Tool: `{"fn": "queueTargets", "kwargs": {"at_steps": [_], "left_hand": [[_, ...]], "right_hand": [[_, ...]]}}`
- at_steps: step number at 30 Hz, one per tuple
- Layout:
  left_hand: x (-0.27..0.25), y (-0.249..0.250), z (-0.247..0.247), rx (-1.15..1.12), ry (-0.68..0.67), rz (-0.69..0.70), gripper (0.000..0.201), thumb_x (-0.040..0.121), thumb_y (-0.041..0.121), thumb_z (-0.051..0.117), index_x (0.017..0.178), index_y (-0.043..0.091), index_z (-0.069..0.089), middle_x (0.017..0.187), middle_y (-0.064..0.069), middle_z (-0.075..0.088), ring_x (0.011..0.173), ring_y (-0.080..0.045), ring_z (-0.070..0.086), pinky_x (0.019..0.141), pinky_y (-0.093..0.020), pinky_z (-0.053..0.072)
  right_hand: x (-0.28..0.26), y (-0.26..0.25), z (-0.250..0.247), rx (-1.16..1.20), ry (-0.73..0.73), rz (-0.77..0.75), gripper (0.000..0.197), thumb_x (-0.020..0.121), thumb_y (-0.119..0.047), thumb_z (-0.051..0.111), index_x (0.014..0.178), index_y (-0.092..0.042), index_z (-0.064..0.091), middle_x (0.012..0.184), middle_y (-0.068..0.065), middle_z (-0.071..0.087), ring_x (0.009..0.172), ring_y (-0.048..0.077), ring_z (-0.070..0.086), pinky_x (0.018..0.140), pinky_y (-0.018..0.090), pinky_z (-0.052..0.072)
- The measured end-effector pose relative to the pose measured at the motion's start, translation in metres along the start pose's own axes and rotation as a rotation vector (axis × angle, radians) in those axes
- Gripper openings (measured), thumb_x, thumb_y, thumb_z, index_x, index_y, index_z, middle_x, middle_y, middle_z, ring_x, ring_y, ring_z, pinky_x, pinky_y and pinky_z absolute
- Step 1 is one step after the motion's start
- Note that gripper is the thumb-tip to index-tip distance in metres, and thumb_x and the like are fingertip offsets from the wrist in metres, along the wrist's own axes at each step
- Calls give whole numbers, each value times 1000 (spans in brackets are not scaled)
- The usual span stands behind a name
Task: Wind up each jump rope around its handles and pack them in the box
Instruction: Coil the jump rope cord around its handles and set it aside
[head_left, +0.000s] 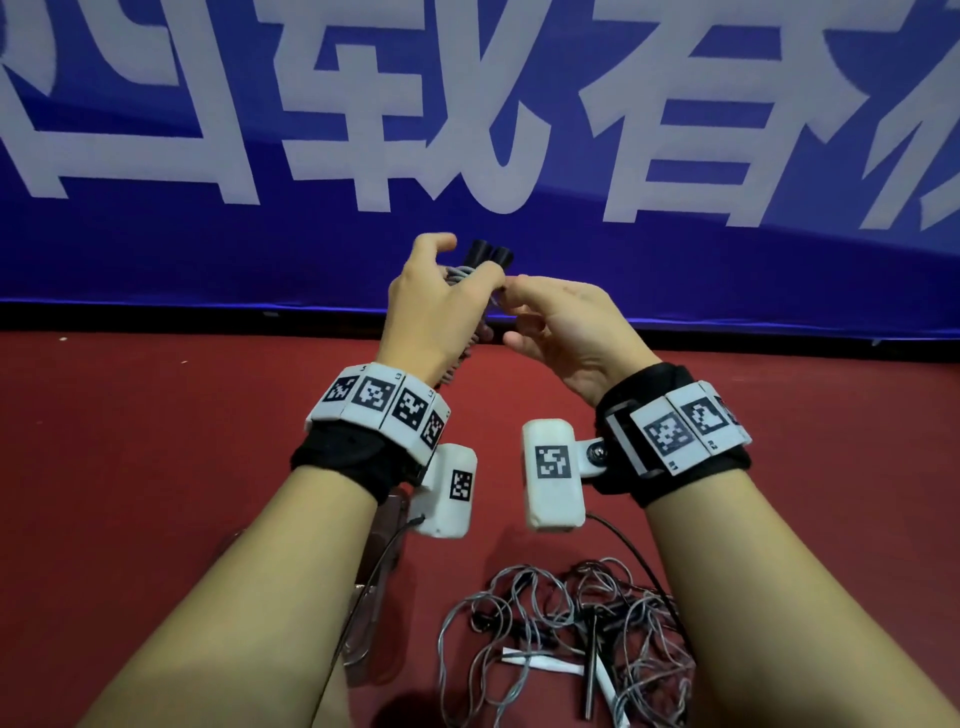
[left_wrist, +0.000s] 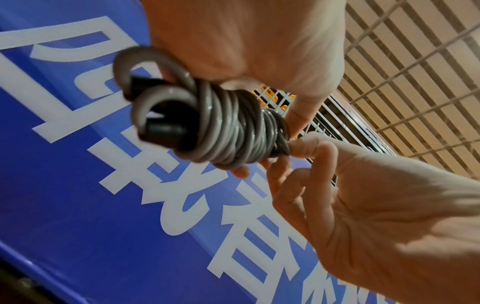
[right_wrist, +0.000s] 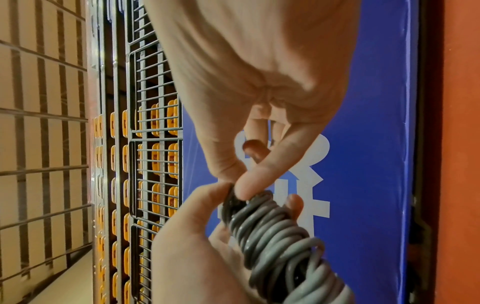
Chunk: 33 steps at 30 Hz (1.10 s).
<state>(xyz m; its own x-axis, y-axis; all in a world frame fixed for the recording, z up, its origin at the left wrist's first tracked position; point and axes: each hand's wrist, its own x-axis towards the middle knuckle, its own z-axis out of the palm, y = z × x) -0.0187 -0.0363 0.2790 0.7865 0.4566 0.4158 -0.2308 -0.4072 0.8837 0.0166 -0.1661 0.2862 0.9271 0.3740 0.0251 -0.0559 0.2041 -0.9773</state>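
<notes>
Your left hand (head_left: 434, 306) grips the wound jump rope (left_wrist: 228, 131). Your right hand (head_left: 563, 332), at its 3 o'clock, pinches the cord end (right_wrist: 235, 202).

On the blue banner (head_left: 156, 249) ahead of me I read large white Chinese characters, "载" and "有" whole, the others cropped at the frame edges. My wrist bands (head_left: 382, 402) carry black-and-white square code markers with tiny numerals beside them, too small for me to read.
</notes>
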Motion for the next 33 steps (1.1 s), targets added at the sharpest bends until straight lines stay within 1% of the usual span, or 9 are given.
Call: {"fn": "queueTargets", "kwargs": {"at_steps": [2,5,7,11,14,20,24,27,33], "left_hand": [[2,-2,2,-3,-15,-38,30,83,40,68,104,19,68,88,0,72,83,-15,71,72,-37,59],[-1,0,6,-20,-68,-74,33,81,44,68,83,11,72,73,-5,70,72,-20,66,70,-43,56],[2,-2,6,-2,-69,-68,36,85,44,68,87,9,72,74,-3,70,73,-19,64,68,-38,53],[9,-10,-1,56,-153,-59,29,94,41,66,102,13,67,91,3,70,88,-14,66,71,-28,45],[9,-12,-3,69,-218,-70,19,94,37,69,99,20,64,94,5,69,89,-10,67,72,-25,45],[8,-12,0,-61,-162,-76,30,89,37,74,107,14,65,100,-1,73,92,-15,72,81,-33,57],[4,-7,3,-93,-160,-22,31,96,37,70,105,9,62,85,-1,71,67,-10,69,61,-23,53],[2,-1,4,-202,-178,-29,28,97,32,69,101,7,58,77,-8,68,56,-20,64,53,-30,52],[4,5,1,-458,-314,-136,29,98,32,68,98,7,54,72,-11,63,52,-26,56,56,-33,50]], "right_hand": [[1,2,1,7,-6,-27,13,89,0,61,96,-2,72,69,0,65,52,2,59,53,19,53],[3,7,3,33,9,-51,14,89,0,58,96,1,71,70,4,59,51,6,52,53,22,52],[5,9,2,-1,-13,-54,18,91,-1,58,100,3,72,77,7,60,52,9,46,55,26,55],[6,10,-4,-90,-114,-42,24,96,-1,61,117,-5,71,93,10,72,63,12,60,61,29,59],[8,11,-11,-121,-137,-17,20,95,-5,65,114,-1,72,98,9,73,64,10,58,63,28,59],[9,8,-8,-245,-119,-130,23,94,-5,55,108,0,72,81,6,58,53,8,39,57,28,56],[9,1,-16,-278,-138,-156,30,91,1,48,102,0,76,64,0,52,56,10,35,56,28,55],[6,-4,-21,-252,-175,-172,34,91,3,47,104,-6,77,66,5,42,53,9,36,55,28,54],[2,-13,-29,-225,-256,-172,24,98,-1,53,110,-5,73,71,8,54,53,7,39,57,27,56]]}}
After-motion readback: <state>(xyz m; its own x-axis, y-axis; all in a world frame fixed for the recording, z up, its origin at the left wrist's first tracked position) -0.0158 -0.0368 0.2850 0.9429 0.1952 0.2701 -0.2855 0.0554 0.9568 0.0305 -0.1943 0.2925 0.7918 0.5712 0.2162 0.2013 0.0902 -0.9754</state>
